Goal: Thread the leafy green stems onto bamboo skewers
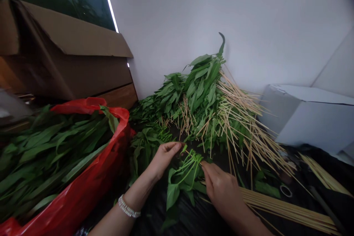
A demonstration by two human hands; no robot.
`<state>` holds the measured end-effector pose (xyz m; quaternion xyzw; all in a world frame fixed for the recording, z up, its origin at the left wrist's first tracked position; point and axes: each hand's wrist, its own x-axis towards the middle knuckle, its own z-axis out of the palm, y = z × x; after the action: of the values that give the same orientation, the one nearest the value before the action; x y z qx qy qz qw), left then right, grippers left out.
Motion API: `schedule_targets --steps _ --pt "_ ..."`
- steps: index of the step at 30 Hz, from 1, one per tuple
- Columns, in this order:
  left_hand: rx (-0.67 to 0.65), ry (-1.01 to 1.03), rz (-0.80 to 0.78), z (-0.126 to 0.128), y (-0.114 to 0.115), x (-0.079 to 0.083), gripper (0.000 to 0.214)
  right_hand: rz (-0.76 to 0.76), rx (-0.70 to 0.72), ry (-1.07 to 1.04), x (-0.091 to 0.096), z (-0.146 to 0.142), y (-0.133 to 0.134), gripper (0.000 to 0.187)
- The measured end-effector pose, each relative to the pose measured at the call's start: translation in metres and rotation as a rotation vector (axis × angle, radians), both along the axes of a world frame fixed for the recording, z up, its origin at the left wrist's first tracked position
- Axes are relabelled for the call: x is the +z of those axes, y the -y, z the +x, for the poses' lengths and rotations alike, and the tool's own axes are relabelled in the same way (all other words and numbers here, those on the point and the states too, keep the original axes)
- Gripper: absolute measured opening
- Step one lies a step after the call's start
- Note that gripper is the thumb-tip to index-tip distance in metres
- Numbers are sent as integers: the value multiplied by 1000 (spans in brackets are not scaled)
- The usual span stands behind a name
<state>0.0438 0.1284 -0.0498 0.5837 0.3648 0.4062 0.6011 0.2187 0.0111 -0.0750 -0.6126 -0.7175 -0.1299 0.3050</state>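
Working the leafy cluster (188, 177) on the stick (187, 151) places both hands low in front of the wearer, over the black covering (155, 210). The left hand (163, 158) has thumb and forefinger pinched together, apparently on the far tip of the stick; the remaining fingers are mostly hidden. The right hand (223, 184) is closed around the stick just beside the stems. The cluster lies between the hands, stems bunched at the stick, leaves hanging below. Whether every stem is pierced cannot be told.

Possible faults and causes:

1. Finger puncture. The left fingertips are at the stick tip, in line with the right hand; a sudden push could drive the tip into the skin.

2. Split stems. The stems look thin and are crowded together; forcing or twisting the stick could tear them and release leaves.

3. Broken stick. The stick is slender; unequal pressure from the two hands could bend it until it snaps.

4. Snagging. Sticks (251, 121) project in many directions from the leaf pile (199, 84) ahead; a forward reach could catch the cluster or scratch a hand.

5. Scattered stock. The loose sticks (287, 206) extend beneath the right forearm; a sideways sweep could disorder them.

6. Spillage. The red bag (102, 162) near the left forearm is soft-walled and full of leaves (55, 151); an elbow knock could tip some out.
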Motion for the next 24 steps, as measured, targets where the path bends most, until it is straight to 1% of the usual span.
schedule_targets --steps 3,5,11,24 --pt "-36 49 -78 -2 -1 -1 32 7 11 -2 1 -1 1 31" --pt "-31 46 -93 -1 -1 -2 31 10 14 -1 1 -2 2 31" --pt "17 40 -71 4 5 -3 34 18 5 -2 -1 -2 2 31" --pt "9 -4 -42 11 10 -6 37 -3 -16 45 -6 -1 1 30"
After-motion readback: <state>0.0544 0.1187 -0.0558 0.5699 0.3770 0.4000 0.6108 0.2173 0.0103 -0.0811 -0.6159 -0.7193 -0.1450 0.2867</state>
